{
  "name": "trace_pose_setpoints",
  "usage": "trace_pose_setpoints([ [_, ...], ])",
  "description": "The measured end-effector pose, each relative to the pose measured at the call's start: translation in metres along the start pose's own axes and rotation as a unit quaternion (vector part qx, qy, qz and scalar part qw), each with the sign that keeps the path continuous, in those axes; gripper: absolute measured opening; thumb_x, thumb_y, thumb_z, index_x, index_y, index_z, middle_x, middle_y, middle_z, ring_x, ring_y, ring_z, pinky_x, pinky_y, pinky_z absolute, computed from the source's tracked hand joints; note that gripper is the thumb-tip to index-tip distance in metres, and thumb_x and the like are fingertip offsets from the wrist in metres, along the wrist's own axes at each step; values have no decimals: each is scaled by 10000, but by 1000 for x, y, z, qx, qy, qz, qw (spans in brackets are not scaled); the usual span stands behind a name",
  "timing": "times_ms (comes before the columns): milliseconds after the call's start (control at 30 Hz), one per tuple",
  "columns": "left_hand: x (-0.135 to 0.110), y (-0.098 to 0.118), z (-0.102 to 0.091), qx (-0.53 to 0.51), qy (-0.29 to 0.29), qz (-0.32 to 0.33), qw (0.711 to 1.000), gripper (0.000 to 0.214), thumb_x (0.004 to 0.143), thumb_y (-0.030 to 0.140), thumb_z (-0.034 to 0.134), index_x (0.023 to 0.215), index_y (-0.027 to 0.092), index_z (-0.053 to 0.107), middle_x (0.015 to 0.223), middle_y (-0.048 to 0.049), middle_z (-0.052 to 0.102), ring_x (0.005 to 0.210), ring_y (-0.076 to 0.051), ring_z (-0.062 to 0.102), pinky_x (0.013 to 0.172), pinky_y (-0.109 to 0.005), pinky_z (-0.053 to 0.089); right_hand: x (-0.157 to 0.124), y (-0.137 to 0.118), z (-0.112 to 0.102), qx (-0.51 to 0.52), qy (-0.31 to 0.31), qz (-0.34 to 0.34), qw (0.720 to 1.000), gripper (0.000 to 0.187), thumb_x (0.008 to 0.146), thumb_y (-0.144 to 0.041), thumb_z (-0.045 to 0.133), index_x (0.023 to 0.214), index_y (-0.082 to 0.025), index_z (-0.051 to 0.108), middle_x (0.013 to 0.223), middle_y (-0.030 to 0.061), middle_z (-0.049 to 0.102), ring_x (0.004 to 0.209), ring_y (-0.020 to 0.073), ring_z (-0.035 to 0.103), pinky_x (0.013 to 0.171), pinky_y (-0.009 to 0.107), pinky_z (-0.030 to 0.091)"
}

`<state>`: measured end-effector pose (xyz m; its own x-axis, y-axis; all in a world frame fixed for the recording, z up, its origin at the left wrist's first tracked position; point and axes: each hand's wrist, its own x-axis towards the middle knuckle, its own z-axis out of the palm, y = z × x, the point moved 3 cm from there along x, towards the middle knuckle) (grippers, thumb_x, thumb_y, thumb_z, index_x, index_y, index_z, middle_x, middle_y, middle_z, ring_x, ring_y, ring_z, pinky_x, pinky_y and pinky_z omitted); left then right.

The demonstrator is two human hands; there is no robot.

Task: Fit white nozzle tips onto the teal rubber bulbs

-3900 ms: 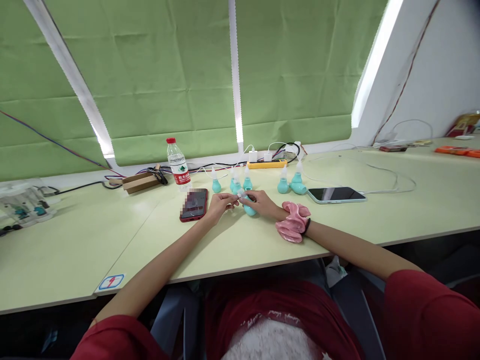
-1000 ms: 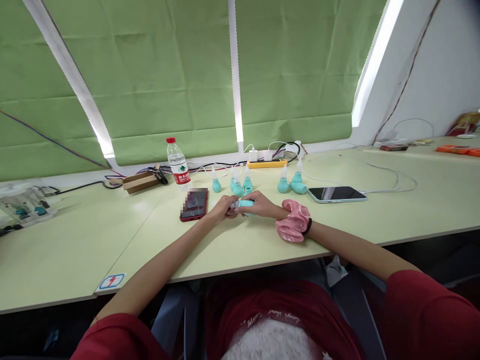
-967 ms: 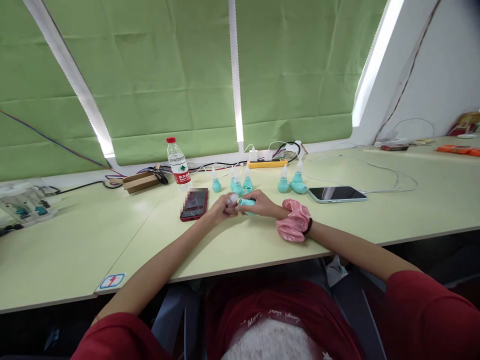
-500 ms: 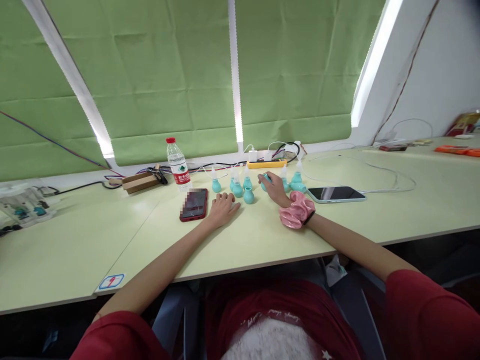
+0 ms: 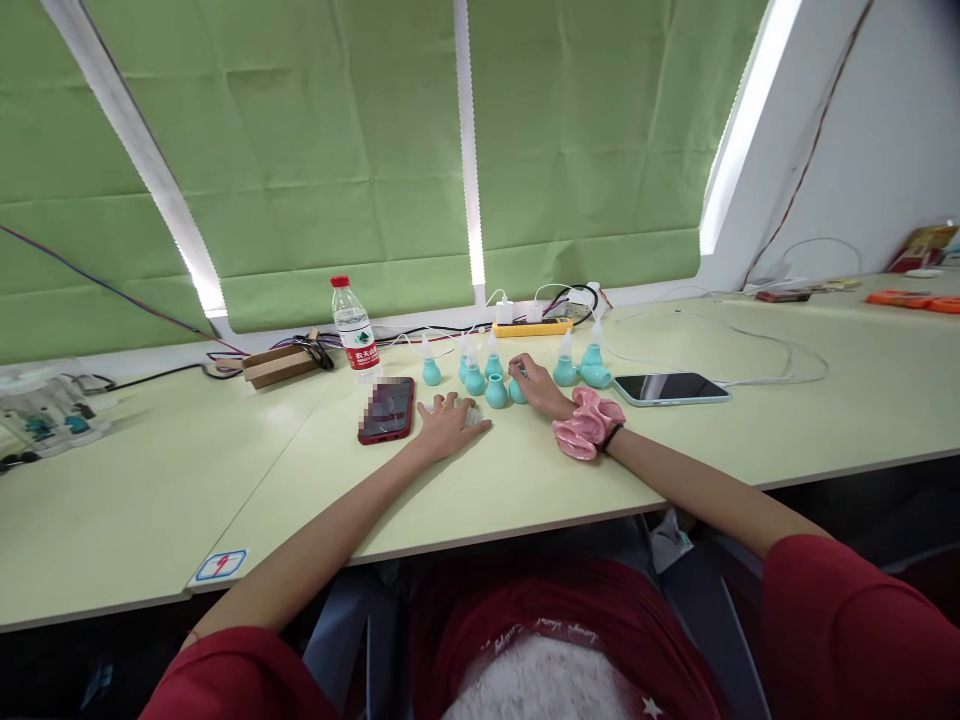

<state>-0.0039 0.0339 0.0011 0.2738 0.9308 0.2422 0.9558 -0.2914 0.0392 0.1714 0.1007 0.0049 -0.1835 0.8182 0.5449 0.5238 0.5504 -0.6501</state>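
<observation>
My left hand (image 5: pixel 446 428) lies flat on the table with its fingers spread. A small translucent nozzle tip (image 5: pixel 472 415) shows between its forefinger and thumb. My right hand (image 5: pixel 541 388), a pink scrunchie (image 5: pixel 589 425) at its wrist, has its fingers curled over a teal rubber bulb (image 5: pixel 517 392) that looks set down on the table. Just left of that stands an open-topped teal bulb (image 5: pixel 496 392) without a nozzle. Several bulb aspirators with clear tips stand behind, among them one (image 5: pixel 430 370) at the left and one (image 5: pixel 565 362) at the right. Another teal bulb (image 5: pixel 595 375) lies tipped over.
A red-cased phone (image 5: pixel 387 408) lies left of my left hand, a water bottle (image 5: pixel 355 330) behind it. To the right lies a pale-cased phone (image 5: pixel 671 388). A yellow power strip (image 5: pixel 532 327) with chargers and cables runs along the back beside a cardboard tray (image 5: pixel 281 364).
My right hand has come left and down with the teal bulb, beside the open-topped one. My left hand has spread wider, and the translucent tip now shows by its thumb.
</observation>
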Motion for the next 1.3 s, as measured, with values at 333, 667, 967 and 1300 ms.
trace_pose_setpoints([
  [333, 6, -7, 2, -12, 22, 25, 999, 321, 839, 285, 237, 1044, 256, 482, 1103, -82, 454, 1001, -253, 401, 821, -482, 299, -2, -20, -51, -184, 272, -15, 945, 351, 695, -244, 457, 1026, -130, 432, 1072, 150, 407, 1035, 273, 366, 847, 474, 276],
  [667, 4, -4, 0, -23, 16, 29, 999, 350, 814, 429, 273, 1023, 261, 497, 1078, -79, 469, 988, -266, 409, 826, -534, 266, -57, 31, -66, -145, 102, 15, 984, 220, 768, -280, 352, 914, -241, 512, 805, 82, 502, 808, 241, 474, 615, 386, 392],
  [967, 0, 6, -6, -44, 31, 70, 996, 276, 813, 392, 328, 902, 265, 557, 1062, -49, 495, 1009, -248, 390, 865, -561, 185, 7, 23, -41, -220, 162, 115, 955, 258, 675, -222, 453, 916, -144, 502, 837, 152, 531, 841, 292, 436, 649, 428, 371],
  [1300, 3, -1, -12, -82, 97, 11, 992, 196, 742, 303, 456, 901, 231, 546, 1002, -53, 546, 997, -250, 416, 866, -510, 237, -6, -37, -37, -37, 220, -131, 966, 430, 820, -350, 327, 1209, -168, 331, 1154, 104, 458, 1009, 217, 439, 821, 342, 353],
])
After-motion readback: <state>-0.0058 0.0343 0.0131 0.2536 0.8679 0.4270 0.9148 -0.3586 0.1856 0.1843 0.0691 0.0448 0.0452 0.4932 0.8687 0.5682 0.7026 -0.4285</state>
